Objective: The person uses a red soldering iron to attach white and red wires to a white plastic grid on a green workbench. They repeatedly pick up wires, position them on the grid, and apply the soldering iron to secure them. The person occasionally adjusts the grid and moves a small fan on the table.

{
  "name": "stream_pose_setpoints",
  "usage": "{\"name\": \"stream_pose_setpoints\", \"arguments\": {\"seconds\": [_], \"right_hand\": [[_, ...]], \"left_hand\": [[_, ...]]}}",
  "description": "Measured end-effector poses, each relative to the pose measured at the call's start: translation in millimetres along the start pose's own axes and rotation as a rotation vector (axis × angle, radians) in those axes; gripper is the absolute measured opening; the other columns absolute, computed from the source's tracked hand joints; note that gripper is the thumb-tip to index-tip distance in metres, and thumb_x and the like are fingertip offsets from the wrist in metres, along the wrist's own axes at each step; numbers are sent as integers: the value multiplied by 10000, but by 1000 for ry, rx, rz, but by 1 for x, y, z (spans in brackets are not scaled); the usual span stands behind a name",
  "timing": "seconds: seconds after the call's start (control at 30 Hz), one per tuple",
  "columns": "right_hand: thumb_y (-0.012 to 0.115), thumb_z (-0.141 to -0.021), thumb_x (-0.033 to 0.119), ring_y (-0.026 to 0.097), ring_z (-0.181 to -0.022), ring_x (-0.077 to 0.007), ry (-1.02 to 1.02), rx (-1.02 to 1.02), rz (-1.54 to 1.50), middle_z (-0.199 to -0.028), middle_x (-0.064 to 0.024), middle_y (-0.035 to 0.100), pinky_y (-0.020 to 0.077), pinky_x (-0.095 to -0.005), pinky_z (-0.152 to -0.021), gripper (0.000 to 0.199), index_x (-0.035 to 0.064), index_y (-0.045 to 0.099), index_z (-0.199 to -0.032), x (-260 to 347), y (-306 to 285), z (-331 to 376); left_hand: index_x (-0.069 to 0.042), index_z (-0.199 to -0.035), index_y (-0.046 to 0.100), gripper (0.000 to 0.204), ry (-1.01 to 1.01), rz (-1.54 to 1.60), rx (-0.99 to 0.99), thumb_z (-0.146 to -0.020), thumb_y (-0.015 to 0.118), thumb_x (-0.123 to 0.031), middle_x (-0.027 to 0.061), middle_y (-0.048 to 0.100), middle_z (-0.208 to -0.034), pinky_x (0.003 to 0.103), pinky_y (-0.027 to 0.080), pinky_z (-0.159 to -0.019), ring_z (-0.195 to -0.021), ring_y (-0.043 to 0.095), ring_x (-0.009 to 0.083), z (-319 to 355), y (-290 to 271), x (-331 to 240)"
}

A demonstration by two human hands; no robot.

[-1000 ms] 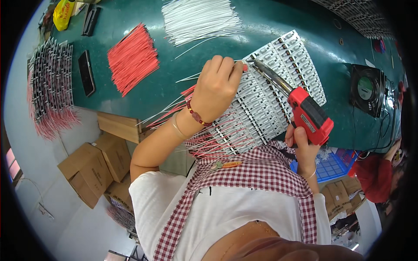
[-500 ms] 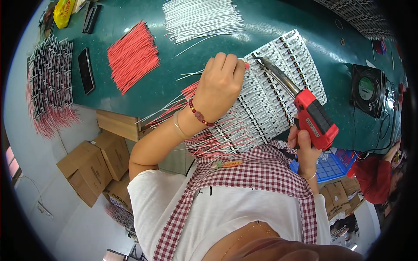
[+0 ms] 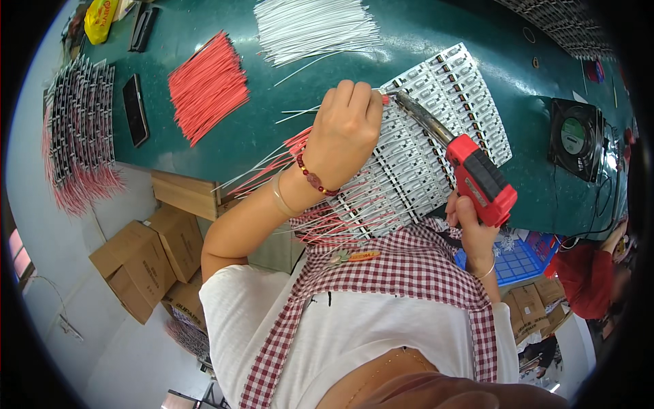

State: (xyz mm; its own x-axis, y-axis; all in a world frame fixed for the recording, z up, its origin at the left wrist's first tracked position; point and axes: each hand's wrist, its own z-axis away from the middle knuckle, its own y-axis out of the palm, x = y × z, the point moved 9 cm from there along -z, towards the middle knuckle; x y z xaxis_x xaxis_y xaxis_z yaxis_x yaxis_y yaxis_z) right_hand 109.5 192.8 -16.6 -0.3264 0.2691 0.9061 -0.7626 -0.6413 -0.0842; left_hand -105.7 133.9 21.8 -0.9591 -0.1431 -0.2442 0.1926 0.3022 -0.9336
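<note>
Slightly leftward, your iron (image 3: 470, 165) has shifted since the earlier frame. From the head view, your right hand (image 3: 475, 228) wraps its handle; its long axis runs near-right to far-left, tip over the board (image 3: 409, 157), just right of red wires (image 3: 385, 99) your left hand (image 3: 346, 129) pinches.

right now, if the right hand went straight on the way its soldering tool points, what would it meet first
Probably the small red piece by the left hand, just ahead of the soldering tool in the right hand; depth is unclear, so the white board could come first.
</note>
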Motion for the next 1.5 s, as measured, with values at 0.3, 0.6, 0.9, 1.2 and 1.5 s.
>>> {"name": "stream_pose_setpoints", "arguments": {"seconds": [0.3,0.6,0.9,1.2,1.5], "right_hand": [[688,-841,72,567,-669,-63,-20,-18,80,-784,-15,628,450,-239,-559,128,15,661,-952,-6,-5,1],[611,-908,423,482,-489,-104,-90,-23,-104,-643,-77,561,385,-234,-444,576,-66,509,-1195,23,-6,8],[583,-932,397,483,-483,-111,-57,16,-182,-646,-90,557,389,-231,-445,551,-71,485,-1206,11,-7,14],[588,-936,343,482,-488,-113,-35,22,-187,-655,-96,561,388,-234,-446,496,-61,487,-1205,6,-2,13],[549,-918,74,492,-540,-103,50,25,-222,-645,-49,541,408,-253,-505,99,-8,554,-863,7,1,14]], "left_hand": [[38,-973,633,256,1,-12,-7,-722,601,-4,96,469,-796,342,432,-662,-751,500,245,0,-1,-3],[23,-947,629,203,16,-84,16,-752,608,-27,84,470,-793,333,414,-658,-750,499,229,0,2,-7],[-6,-955,634,241,12,-81,-41,-717,604,-29,70,483,-797,336,404,-667,-756,504,227,0,-1,-2],[-4,-977,657,264,47,5,-103,-716,615,1,66,504,-810,336,402,-651,-730,493,220,6,-13,-5],[26,-962,653,245,72,54,-53,-720,623,-4,78,505,-819,336,406,-655,-741,500,222,8,-3,-15]]}}
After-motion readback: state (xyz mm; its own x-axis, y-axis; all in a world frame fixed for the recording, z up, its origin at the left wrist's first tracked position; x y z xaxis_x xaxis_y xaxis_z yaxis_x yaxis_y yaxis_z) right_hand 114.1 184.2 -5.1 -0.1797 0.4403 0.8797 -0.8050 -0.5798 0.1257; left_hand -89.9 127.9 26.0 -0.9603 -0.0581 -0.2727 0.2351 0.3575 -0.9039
